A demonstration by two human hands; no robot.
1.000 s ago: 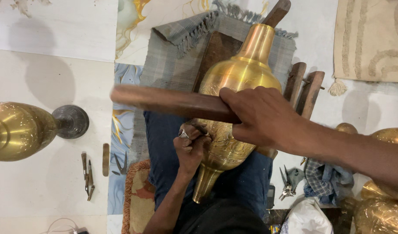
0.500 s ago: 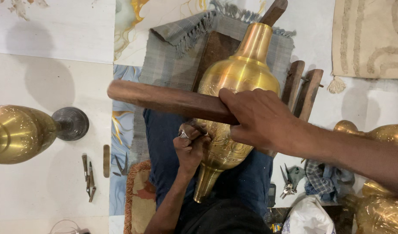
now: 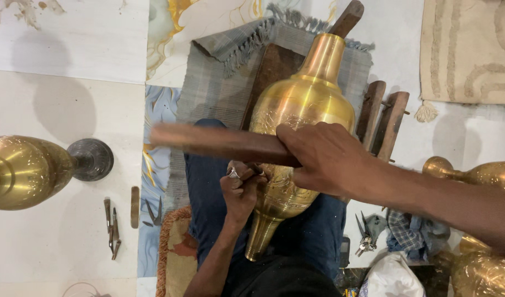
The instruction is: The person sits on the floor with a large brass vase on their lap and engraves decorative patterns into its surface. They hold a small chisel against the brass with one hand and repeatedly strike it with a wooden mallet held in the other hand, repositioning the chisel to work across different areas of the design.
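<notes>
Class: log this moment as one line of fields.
right hand: grips wooden stick | left hand: against brass vase | vase: lying across lap, on wooden block

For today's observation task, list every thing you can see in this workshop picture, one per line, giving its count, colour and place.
Brass vase: one, golden, lying across the person's lap on a wooden block.
Wooden mallet: one, brown, blurred, held across the vase.
Grey cloth: one, fringed, under the block.
Second vase: one, golden with dark base, on the floor at left.
Small hand tools: a few, dark, on the floor at left.
Wooden slats: two, brown, right of the vase.
Further brass vessels: at least two, golden, right edge.
Checked rag: one, blue, lower right.
Beige rug: one, top right.
Left hand: one, ringed, pressed to the vase; what it holds is unclear.
Right hand: one, gripping the mallet.
</notes>
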